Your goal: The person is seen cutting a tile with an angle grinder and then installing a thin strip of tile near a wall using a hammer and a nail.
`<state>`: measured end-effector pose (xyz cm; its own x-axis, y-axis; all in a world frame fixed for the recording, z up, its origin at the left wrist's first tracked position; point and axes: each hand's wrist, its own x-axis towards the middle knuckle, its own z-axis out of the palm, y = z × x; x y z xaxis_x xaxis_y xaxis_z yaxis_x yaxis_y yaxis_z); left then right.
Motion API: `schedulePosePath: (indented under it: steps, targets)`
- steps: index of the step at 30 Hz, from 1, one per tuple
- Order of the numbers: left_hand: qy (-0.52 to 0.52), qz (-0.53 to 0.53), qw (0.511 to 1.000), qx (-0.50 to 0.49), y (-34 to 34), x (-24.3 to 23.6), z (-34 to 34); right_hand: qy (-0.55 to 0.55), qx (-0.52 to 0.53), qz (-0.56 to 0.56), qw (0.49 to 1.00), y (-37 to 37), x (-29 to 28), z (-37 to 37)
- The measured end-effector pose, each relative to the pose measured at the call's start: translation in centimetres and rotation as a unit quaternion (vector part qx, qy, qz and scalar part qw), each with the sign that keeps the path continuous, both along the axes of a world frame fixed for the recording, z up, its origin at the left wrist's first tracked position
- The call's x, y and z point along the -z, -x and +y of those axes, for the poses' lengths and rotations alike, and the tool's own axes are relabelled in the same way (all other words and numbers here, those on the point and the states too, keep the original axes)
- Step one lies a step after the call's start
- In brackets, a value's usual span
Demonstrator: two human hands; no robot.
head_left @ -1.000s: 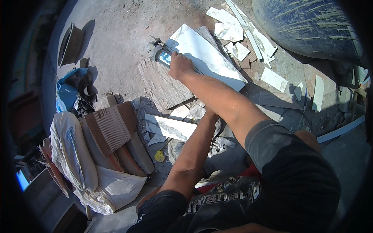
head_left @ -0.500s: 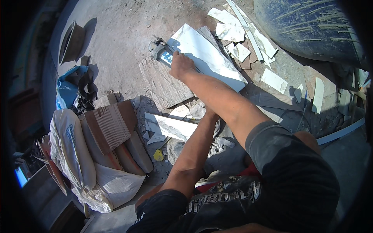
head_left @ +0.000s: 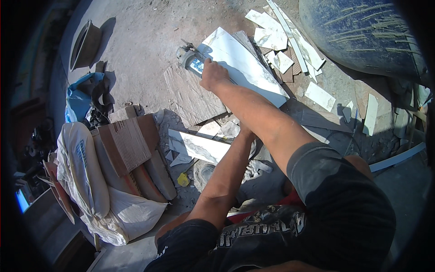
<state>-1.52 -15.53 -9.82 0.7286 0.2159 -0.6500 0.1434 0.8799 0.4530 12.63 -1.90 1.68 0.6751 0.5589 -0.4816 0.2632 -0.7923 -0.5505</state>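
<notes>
My right hand point(head_left: 214, 75) is closed round the body of a grey angle grinder point(head_left: 195, 65) with a blue and white label. The grinder's head points away from me to the left. Beneath and beside it lies a large white marble-look tile point(head_left: 249, 68). A rough, streaked brownish tile point(head_left: 190, 97) lies to its left. My left forearm point(head_left: 224, 177) reaches forward under the right one. The left hand's fingers are hidden behind my right forearm, so what they touch does not show. Nearest to that wrist are a grey-veined white tile strip point(head_left: 199, 146) and a shoe point(head_left: 205, 173).
Broken white tile pieces point(head_left: 272, 38) lie at the far right, below a large dark blue barrel point(head_left: 362, 36). White sacks point(head_left: 84, 167) and stacked brown tiles point(head_left: 129, 143) stand at the left. A yellow tape measure point(head_left: 183, 180), a blue bag point(head_left: 81, 97) and a bucket point(head_left: 85, 45) are also there.
The view has shifted slightly. My right hand stays on the angle grinder, and both arms keep nearly the same pose.
</notes>
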Motion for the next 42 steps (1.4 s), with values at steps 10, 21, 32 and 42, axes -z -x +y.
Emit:
schedulePosePath:
  steps: [10, 21, 32, 42]
  targets:
    - [0.055, -0.027, 0.998, 0.011, 0.4, 1.8, 0.2, 0.006, -0.005, -0.002, 1.0, 0.2, -0.1, -0.2]
    - [-0.071, -0.023, 0.996, 0.053, 0.9, 5.4, -0.2, 0.014, -0.003, -0.008, 1.0, 0.4, 0.1, -0.6]
    - [-0.091, -0.014, 0.993, 0.078, 1.1, 7.4, -0.6, 0.02, 0.0, 0.002, 1.0, 0.3, 0.3, -1.6]
    - [-0.035, 0.005, 0.998, 0.046, 0.9, 7.2, -0.1, 0.026, -0.011, -0.006, 1.0, 0.7, -0.3, -1.5]
